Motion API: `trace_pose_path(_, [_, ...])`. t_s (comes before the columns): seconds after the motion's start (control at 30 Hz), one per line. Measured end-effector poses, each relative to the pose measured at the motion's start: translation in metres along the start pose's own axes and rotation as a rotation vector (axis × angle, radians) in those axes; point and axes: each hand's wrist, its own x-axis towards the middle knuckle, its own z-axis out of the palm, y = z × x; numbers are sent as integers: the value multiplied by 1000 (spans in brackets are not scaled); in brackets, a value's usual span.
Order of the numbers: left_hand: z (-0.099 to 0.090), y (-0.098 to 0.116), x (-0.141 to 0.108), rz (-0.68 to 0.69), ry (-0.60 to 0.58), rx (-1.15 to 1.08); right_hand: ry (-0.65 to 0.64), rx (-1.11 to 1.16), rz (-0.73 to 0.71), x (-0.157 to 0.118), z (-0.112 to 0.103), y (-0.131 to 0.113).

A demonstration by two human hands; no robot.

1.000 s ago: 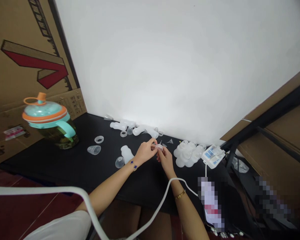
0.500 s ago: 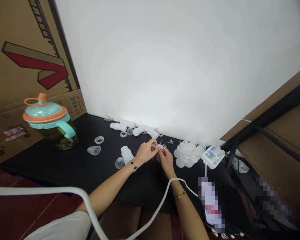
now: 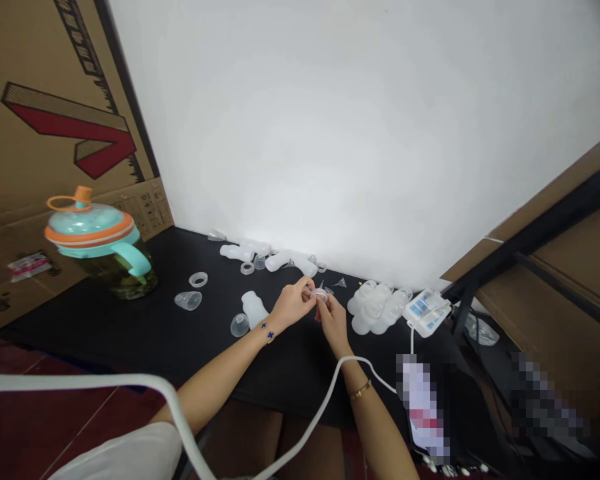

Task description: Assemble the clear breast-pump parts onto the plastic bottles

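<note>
From the far left, give the lidded jug [image 3: 100,257] a wide berth, then leave the loose ring [image 3: 199,279] and the clear teat-shaped piece [image 3: 188,301] lying near each other on the black table [image 3: 145,333]. Guide the left forearm [image 3: 225,373] with care past the clear dome [image 3: 239,325] and the white bottle [image 3: 253,309], both close by the wrist and easy to nudge. Steady the translucent collar [image 3: 319,294], set between both hands, with the left hand [image 3: 295,303], fingertips pinched together at the left edge. Squeeze lightly there, so as not to press the rim out of round. Balance that with the right hand [image 3: 333,323], clamped on the near right side, thumb low; turn in small, even movements with the collar level. Impossible to tell the placing of the fingertips hidden beneath. Farther right, mind the small funnel-like piece [image 3: 341,283] beyond the fingers, probably light enough to scatter, and the heap of white bottles [image 3: 377,308] beside the right hand. Allow slack in the white cable [image 3: 325,407] passing across the right forearm [image 3: 377,420].
</note>
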Motion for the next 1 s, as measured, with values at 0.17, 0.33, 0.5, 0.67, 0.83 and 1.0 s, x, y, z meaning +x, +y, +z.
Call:
trace_pose_path(0.17, [0,1,0,8,7,-27,12,-34,-12,0,-1,0])
trace_pose_path(0.33, [-1,2,0,5,9,-58,17,-63,-22,-1,-1,-1])
trace_pose_path(0.5, [-1,2,0,6,13,-84,20,-65,-13,-2,-1,-2])
trace_pose_path(0.67, [-2,4,-1,-8,14,-118,25,-73,-23,-2,-2,-3])
trace_pose_path(0.83, [0,-2,-1,13,-1,-77,-2,-60,-13,-1,-1,-1])
trace_pose_path(1.0, [1,-8,1,30,-11,-2,13,-150,-28,0,-1,2])
